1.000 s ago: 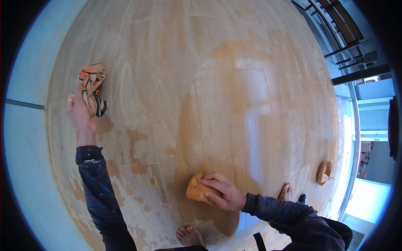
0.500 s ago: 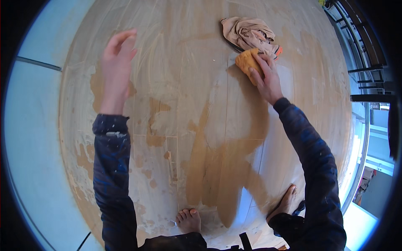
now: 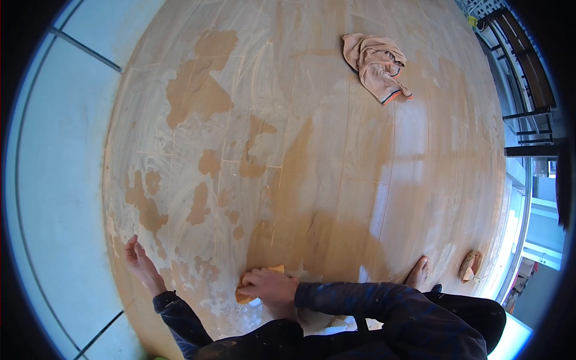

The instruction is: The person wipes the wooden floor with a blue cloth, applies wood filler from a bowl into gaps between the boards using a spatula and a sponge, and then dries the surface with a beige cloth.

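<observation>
Low in the middle, my right hand (image 3: 269, 285) grips an orange sponge (image 3: 243, 294) against the wood-look floor (image 3: 312, 156), which shows hazy streaks and darker damp-looking patches. My left hand (image 3: 140, 263) is at the lower left over the floor, loosely curled with nothing visible in it. A crumpled beige cloth (image 3: 369, 63) with dark and orange edging lies farther forward, right of centre, apart from both hands.
A pale blue-white surface (image 3: 60, 180) with dark seams borders the left. My bare foot (image 3: 418, 273) is at the lower right, near a brown oval object (image 3: 471, 267). Dark slatted furniture (image 3: 522, 60) and a railed, bright opening (image 3: 540, 210) line the right.
My left hand has let go of the cloth, which now lies forward right, and moved down. My right hand went up beside the cloth, then came back down and leftward with the sponge.
</observation>
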`<state>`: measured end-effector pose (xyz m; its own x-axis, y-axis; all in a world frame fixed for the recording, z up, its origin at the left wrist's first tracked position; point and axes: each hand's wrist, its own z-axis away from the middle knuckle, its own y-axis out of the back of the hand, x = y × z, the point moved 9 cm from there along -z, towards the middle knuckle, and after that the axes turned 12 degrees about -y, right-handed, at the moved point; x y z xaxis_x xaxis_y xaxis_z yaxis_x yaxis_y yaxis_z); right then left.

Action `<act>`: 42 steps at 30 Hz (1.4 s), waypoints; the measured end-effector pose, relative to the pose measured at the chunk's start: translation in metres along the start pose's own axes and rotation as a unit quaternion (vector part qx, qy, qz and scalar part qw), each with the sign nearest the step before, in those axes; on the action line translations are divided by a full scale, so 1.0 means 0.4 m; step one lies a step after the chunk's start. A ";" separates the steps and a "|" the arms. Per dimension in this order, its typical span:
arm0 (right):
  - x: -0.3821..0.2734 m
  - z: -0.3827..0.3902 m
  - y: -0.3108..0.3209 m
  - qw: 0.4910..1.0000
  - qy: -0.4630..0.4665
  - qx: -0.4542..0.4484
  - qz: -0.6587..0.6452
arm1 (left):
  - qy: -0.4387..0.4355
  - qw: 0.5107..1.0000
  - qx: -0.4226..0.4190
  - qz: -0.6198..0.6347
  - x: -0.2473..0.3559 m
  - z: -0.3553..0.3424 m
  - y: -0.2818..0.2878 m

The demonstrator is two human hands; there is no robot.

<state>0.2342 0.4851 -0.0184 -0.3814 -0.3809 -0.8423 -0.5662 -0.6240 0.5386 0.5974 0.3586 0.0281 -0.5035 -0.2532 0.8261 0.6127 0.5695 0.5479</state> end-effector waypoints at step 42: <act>0.864 0.253 1.425 0.750 -0.519 0.302 0.279 | -0.218 0.904 -0.354 0.098 0.521 0.235 -0.695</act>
<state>-0.2943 0.0667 -0.0004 -0.8676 0.4635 -0.1799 -0.2149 -0.0233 0.9764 0.2649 0.2210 0.0356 -0.4406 0.2195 0.8705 0.8748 -0.1127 0.4712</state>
